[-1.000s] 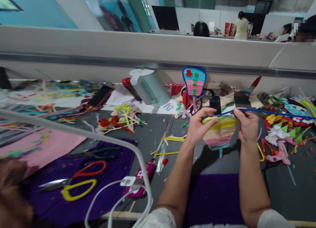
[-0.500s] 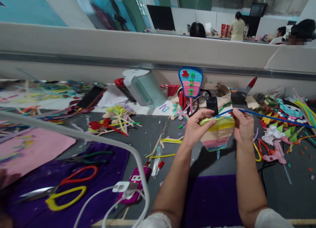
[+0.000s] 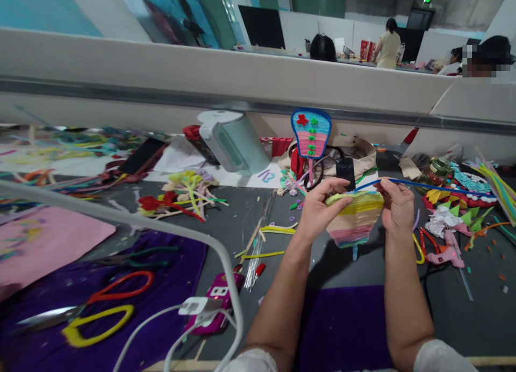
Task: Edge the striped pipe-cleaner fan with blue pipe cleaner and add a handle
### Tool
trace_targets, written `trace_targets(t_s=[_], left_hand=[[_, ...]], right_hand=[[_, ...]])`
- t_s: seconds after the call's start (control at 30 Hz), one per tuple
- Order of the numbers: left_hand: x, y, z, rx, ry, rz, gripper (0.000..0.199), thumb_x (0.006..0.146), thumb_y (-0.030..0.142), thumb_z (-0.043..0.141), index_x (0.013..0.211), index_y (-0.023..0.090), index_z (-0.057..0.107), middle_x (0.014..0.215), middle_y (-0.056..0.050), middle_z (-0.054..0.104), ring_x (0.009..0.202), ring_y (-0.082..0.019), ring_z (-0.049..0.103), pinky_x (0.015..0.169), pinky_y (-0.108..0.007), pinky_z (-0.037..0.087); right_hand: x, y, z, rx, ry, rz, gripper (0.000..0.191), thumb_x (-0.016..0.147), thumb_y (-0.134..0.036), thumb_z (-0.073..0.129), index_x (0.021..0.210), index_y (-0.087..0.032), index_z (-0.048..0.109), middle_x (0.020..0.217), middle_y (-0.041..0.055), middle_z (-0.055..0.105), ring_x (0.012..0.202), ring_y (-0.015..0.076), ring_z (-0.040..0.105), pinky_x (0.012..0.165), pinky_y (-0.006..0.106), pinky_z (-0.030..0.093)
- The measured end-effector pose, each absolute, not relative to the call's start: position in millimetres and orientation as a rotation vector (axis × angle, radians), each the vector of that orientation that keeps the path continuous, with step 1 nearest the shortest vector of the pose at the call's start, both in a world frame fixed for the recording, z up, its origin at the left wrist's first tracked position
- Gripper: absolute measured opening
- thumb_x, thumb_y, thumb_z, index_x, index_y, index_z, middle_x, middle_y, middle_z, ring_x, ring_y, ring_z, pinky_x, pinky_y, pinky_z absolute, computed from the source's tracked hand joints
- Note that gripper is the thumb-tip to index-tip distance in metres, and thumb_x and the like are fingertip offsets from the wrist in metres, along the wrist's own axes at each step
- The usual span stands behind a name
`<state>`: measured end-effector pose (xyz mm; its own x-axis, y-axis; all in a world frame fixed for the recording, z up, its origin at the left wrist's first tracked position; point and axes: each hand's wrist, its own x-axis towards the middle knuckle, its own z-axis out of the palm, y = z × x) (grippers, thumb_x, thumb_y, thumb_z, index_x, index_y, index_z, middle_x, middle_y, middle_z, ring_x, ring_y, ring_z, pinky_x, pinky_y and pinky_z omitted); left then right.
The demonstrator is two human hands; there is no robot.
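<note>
In the head view my left hand [image 3: 316, 212] is closed on the upper left edge of a small fan [image 3: 350, 224] made of fuzzy stripes in yellow, beige, pink and blue. A short light-blue stub points down from its lower end. My right hand [image 3: 397, 206] pinches a dark blue pipe cleaner [image 3: 433, 186] at the fan's upper right corner. One end of this pipe cleaner runs along the fan's top edge to my left fingers, while the long free part stretches out to the right. Whether it is fixed to the edge, I cannot tell.
Behind my hands stands a similar blue-edged fan [image 3: 310, 133]. A pink glue gun [image 3: 449, 251] lies to the right. On the left are large scissors [image 3: 86, 310], a purple power strip [image 3: 215, 305] and a pale lamp-like bar [image 3: 161, 221]. A light-green jug [image 3: 236, 141] stands behind.
The view has turned slightly, so things on the left sit a little further left. Both hands keep nearly the same grip on the fan and the blue pipe cleaner.
</note>
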<state>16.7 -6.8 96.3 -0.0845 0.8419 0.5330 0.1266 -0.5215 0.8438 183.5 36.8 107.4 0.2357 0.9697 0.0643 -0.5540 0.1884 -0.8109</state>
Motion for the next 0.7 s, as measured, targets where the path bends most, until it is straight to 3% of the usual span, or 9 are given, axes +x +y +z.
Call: trace_targets(t_s=[0.7], left_hand=[[16.3,-8.3,97.3,1.676,1.073,1.661,0.033,0.080,0.033,0.081,0.107,0.017,0.073,0.082,-0.001,0.067,0.074,-0.013,0.061,0.069,-0.023,0.048]], right_hand=[[186.2,33.4,108.7,-0.788,-0.777,1.232,0.011,0.057,-0.027,0.080,0.062,-0.021,0.072,0.055,-0.0026,0.069,0.051,0.0144,0.064,0.053,0.026,0.049]])
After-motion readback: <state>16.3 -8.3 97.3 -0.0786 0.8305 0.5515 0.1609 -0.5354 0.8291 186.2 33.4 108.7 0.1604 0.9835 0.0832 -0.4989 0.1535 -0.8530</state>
